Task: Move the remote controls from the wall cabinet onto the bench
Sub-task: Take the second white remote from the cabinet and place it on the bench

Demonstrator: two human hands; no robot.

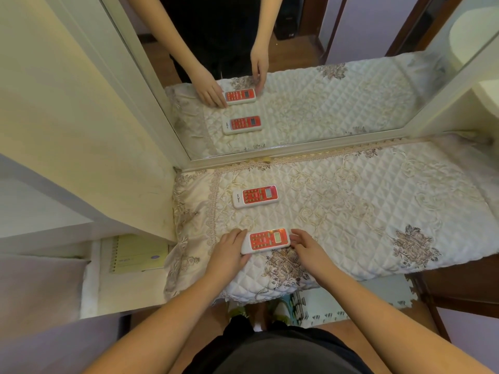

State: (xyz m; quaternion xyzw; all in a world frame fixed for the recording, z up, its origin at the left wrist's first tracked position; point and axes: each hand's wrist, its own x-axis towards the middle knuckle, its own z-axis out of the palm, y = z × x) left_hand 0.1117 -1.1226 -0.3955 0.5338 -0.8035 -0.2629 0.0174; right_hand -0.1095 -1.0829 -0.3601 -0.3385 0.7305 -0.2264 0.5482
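Red-faced and white-cased, two remote controls lie on the quilted cream surface point(364, 211), both lengthwise left to right with the small display toward the right end. The far remote point(255, 196) sits alone at about 12 o'clock from the near remote point(266, 240), well apart from it, untouched. Each has rows of pale buttons on the red panel and a white end on the left.

Two hands meet the near remote, one at each short end. The left hand point(228, 252), at its 9 o'clock, has its fingers point(237, 234) curled round the white end, gripping it. The right hand point(307, 245), at its 3 o'clock, touches the display end with its fingertips point(294, 236), only lightly bent.

One mirror point(297, 103) stands against the surface's far edge at 12 o'clock and repeats both remotes and both hands. One spiral notebook point(137, 253) lies on a lower shelf at 9 o'clock.
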